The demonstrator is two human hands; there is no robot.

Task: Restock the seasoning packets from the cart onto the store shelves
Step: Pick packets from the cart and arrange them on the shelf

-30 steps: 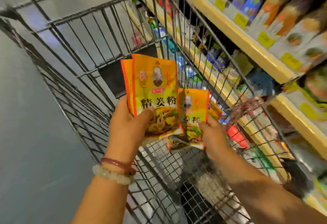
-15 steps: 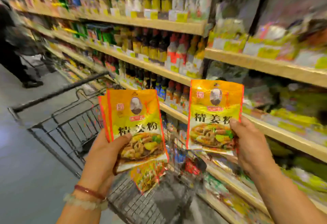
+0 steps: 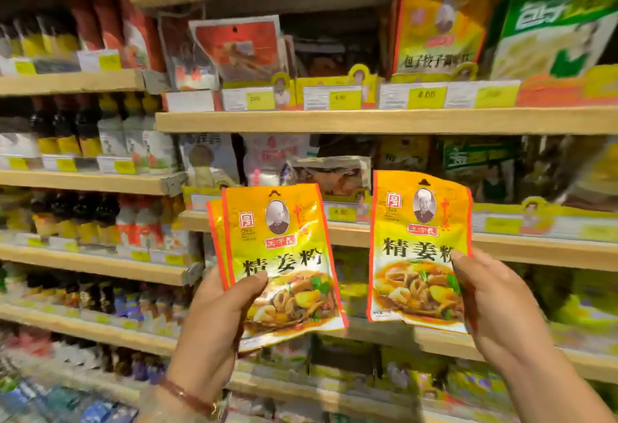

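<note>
Now holding ginger powder packets up before the store shelves (image 3: 384, 121).
Left hand (image 3: 214, 325) clamped on two stacked packets (image 3: 277, 255); right hand (image 3: 498, 305) pinching a single packet (image 3: 418, 248).

Pale wooden shelves (image 3: 384, 120) run across the whole view in stacked tiers. Dark sauce bottles (image 3: 67, 128) crowd the left bays, bagged goods (image 3: 438, 26) lean on the right, and yellow price tags (image 3: 426, 96) line the shelf edges under warm light.

I hold three yellow ginger powder packets: two stacked in my left hand (image 3: 214, 325), one in my right hand (image 3: 495, 309).

Stacked pair (image 3: 284, 255); single packet (image 3: 418, 248).
</note>
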